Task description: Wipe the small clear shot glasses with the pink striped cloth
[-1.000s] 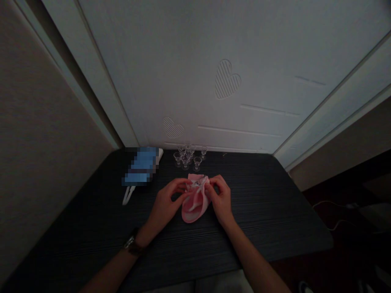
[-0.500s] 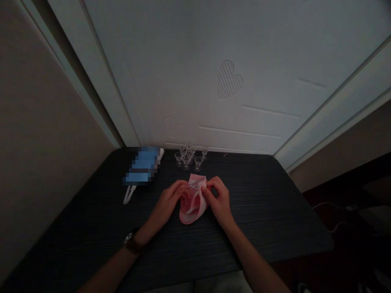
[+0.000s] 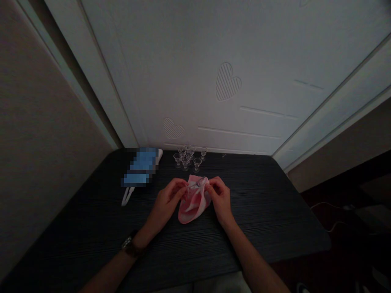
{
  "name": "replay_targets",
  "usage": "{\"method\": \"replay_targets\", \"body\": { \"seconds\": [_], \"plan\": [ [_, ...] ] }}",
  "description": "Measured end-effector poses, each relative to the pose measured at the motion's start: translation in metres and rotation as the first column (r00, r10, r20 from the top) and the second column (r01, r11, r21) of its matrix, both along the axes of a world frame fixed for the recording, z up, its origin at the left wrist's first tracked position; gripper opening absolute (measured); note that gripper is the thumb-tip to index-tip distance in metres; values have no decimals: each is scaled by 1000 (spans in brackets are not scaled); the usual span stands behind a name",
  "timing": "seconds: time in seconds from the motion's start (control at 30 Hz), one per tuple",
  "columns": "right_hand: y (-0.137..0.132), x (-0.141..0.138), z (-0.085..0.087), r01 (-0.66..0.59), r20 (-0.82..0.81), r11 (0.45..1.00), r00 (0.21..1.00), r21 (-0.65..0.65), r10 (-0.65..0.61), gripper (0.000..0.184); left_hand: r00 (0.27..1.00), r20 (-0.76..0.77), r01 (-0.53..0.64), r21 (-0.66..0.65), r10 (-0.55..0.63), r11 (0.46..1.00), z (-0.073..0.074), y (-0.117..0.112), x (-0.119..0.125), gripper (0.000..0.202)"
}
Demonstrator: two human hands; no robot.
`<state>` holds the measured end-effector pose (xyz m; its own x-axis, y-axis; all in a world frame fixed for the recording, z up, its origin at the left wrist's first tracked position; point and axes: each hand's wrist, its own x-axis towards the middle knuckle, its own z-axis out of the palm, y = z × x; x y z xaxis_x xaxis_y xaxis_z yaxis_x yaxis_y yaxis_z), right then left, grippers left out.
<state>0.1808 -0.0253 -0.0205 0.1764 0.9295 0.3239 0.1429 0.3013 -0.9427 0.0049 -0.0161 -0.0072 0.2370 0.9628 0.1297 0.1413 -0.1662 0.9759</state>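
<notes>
A small clear stemmed glass (image 3: pixel 198 184) lies on its side between my two hands, partly wrapped by a pink and white cloth (image 3: pixel 193 207). My left hand (image 3: pixel 168 196) pinches the glass at its left end. On the other side, my right hand (image 3: pixel 220 198) is closed on the cloth, pressing it about the glass's right end. The cloth hangs in folds below the glass, toward me. Fingers and fabric hide part of the glass. Just beyond my hands, several similar small glasses (image 3: pixel 185 162) stand upright in a cluster on the dark table (image 3: pixel 259 211).
A blurred-out device with a blue screen (image 3: pixel 142 165) lies at the table's back left, a white strap or cable (image 3: pixel 127 195) reaching from it. Behind the table rises a white panel (image 3: pixel 183 81) with embossed hearts. A cable (image 3: pixel 330 205) runs beyond the right edge.
The cloth has shifted and opened slightly around the glass, so more of the glass shows. Both hands keep hold, with small finger movements. The whole view has moved a little.
</notes>
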Motion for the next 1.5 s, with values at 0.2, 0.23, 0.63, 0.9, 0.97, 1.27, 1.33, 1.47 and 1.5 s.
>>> {"method": "replay_targets", "body": {
  "seconds": [0.2, 0.23, 0.63, 0.9, 0.97, 1.27, 1.33, 1.47, 1.5],
  "plan": [
    [0, 0, 3, -6, -34, 1000, 999, -6, 6, 13, 999, 46, 16, 19, -17, 1000, 2, -3, 1, 28],
    [0, 0, 3, -5, -36, 1000, 999, -9, 5, 13, 999, 39, 16, 21, -17, 1000, 1, -3, 2, 30],
    [-2, -2, 2, -46, -26, 999, 999, 14, 46, 11, 1000, -2, -7, 3, 7, 1000, -2, -2, -2, 22],
    [-6, -4, 9, -51, 67, 998, 997, 33, 49, 10, 996, -76, -44, 25, 46, 999, 0, -1, -4, 19],
    [-7, -4, 11, -47, 82, 998, 996, 35, 44, 11, 994, -101, -40, 35, 44, 999, 1, 0, -4, 20],
    [0, -1, 1, 18, 21, 999, 1000, -35, -17, 11, 999, -42, 35, 4, -35, 999, -4, 1, 1, 44],
    [1, -1, -1, 12, -14, 999, 1000, -48, -13, 12, 998, -54, 40, 15, -39, 999, -5, 0, 0, 41],
    [0, 0, 0, -19, -32, 999, 999, -40, 18, 11, 995, -93, 45, 11, -44, 999, -4, 0, -1, 31],
    [-1, 0, 1, -25, -30, 999, 999, -37, 24, 11, 994, -102, 38, 12, -37, 999, -4, 0, -2, 30]
  ]
}}
